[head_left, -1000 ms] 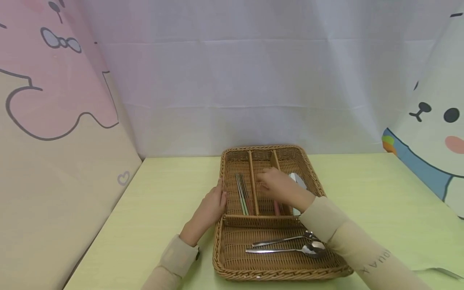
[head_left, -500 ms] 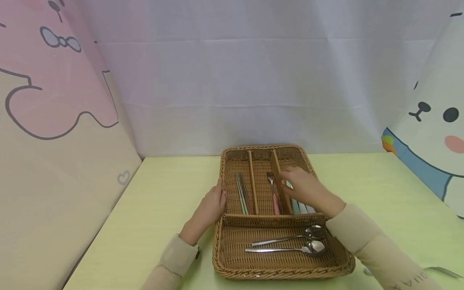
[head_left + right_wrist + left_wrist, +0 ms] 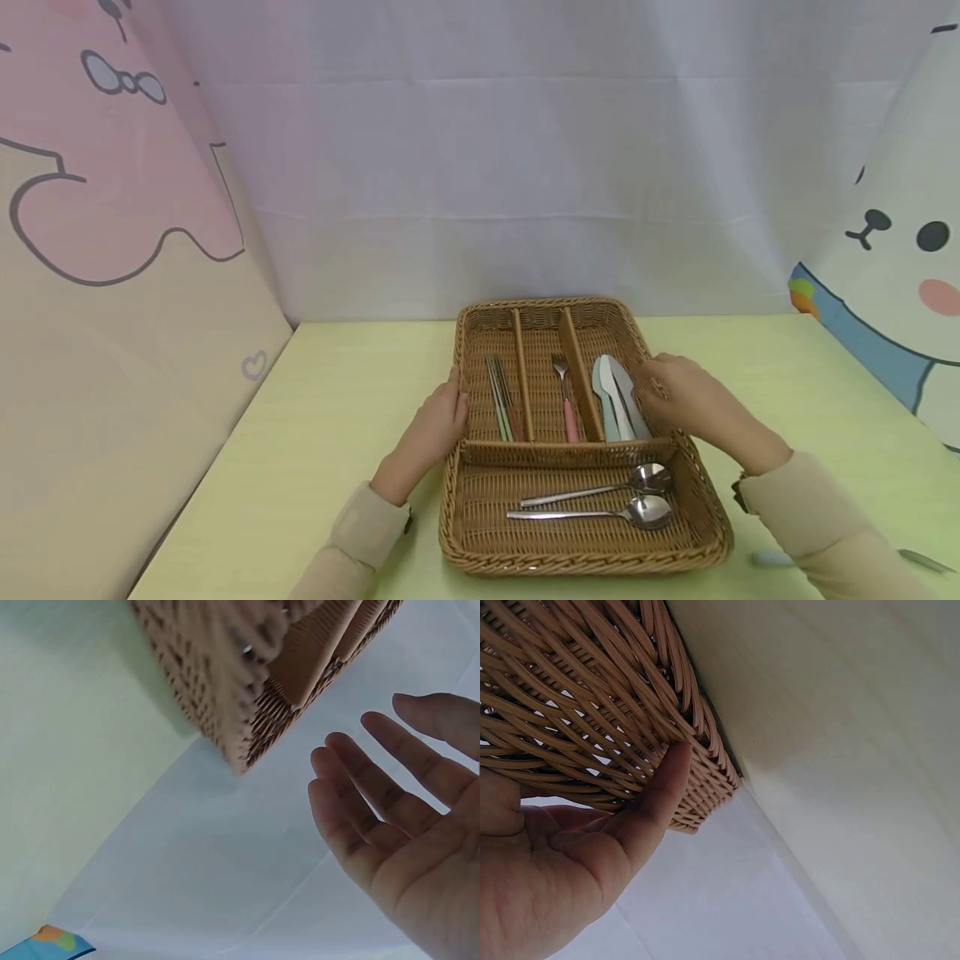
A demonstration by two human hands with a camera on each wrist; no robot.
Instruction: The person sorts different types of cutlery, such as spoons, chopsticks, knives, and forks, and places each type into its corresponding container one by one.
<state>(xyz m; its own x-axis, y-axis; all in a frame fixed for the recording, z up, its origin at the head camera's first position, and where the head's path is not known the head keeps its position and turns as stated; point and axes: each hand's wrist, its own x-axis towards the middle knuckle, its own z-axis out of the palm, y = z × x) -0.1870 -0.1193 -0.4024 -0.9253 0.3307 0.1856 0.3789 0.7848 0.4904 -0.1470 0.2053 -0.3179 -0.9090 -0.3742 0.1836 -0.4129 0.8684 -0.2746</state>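
Observation:
A brown wicker cutlery basket (image 3: 480,563) stands on the table, divided into compartments. My left hand (image 3: 431,425) grips its left rim; in the left wrist view, one finger presses the outer wall and the other fingers are partly hidden. My right hand (image 3: 693,408) is beside the right rim, fingers loosely spread and holding nothing. Inside lie green and brown chopsticks (image 3: 498,400) at left, a pink-handled fork (image 3: 568,408) in the middle, and several flat, round-ended utensils (image 3: 617,400) in mint, white and grey at right. Two metal spoons (image 3: 592,514) lie in the front compartment.
On the pale yellow table (image 3: 360,375), a utensil with a pale handle (image 3: 772,558) lies right of the basket, partly behind my right sleeve. A metal tip (image 3: 926,560) shows beyond the sleeve. A light cloth (image 3: 480,167) hangs behind the basket.
My right hand has moved rightward from the middle compartment, across the right one, to the basket's right rim, uncovering the fork and flat utensils. The left hand has stayed on the rim.

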